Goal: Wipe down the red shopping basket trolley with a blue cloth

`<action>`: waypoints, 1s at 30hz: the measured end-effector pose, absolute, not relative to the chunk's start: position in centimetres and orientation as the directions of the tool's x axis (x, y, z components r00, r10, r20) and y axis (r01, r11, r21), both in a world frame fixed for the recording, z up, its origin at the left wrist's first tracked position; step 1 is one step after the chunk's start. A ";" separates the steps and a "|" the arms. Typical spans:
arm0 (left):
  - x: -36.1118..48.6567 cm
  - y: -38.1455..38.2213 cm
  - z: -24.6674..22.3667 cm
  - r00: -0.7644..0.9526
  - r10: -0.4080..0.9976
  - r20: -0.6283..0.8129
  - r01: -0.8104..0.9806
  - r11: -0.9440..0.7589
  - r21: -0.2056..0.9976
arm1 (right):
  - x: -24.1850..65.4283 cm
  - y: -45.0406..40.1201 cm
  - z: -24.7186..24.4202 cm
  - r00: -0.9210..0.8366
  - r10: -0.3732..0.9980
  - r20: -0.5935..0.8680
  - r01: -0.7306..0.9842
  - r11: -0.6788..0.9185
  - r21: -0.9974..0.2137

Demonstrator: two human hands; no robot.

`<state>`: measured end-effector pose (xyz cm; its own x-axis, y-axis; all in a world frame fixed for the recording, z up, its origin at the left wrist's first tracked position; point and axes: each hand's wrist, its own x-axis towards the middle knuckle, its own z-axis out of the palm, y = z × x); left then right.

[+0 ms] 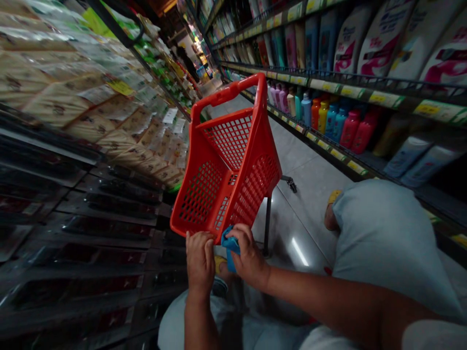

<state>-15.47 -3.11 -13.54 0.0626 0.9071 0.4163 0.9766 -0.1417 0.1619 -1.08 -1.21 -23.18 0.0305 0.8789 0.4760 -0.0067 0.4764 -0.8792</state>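
Observation:
In front of me stands a red plastic shopping cart with lattice walls, its basket showing no goods inside. My left hand is closed over the near rim, fingers curled on the edge. Just to its right, my right hand grips a blue cloth and presses it against the near right corner of the rim. Part of the cloth hangs below the fingers. The cart's red handle is at the far end, away from my hands.
Shelves of shampoo and other bottles line the right side. On the left are packaged goods and dark packs on racks. Tiled floor runs between, with a person farther down the aisle.

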 end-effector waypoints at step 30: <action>-10.9 -0.2 -14.8 -0.029 0.881 0.472 1.000 0.020 0.024 | 5.7 3.4 -25.1 0.423 0.900 0.104 0.034 0.099 -0.994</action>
